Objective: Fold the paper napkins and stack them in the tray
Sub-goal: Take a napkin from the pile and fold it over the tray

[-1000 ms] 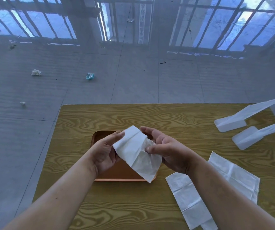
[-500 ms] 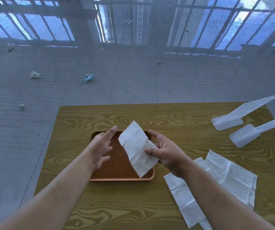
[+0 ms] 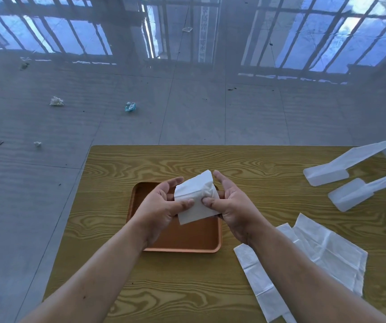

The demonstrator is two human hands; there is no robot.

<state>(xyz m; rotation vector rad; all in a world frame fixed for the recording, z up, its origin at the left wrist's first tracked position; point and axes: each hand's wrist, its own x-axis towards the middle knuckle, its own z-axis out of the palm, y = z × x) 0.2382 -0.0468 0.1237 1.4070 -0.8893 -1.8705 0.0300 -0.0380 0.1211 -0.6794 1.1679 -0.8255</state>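
Both hands pinch a folded napkin (image 3: 195,198) directly above the tray (image 3: 187,238).
Left hand (image 3: 161,206) and right hand (image 3: 230,205) grip opposite sides; its long axis runs away from the person.

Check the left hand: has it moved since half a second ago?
Yes. The left hand, then open and apart from the napkin, has moved right over the tray and now pinches the napkin opposite the right hand.

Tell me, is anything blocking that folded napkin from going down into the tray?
Nothing visible. Both hands, left and right, hold the folded napkin directly over the tray, whose visible floor is bare.
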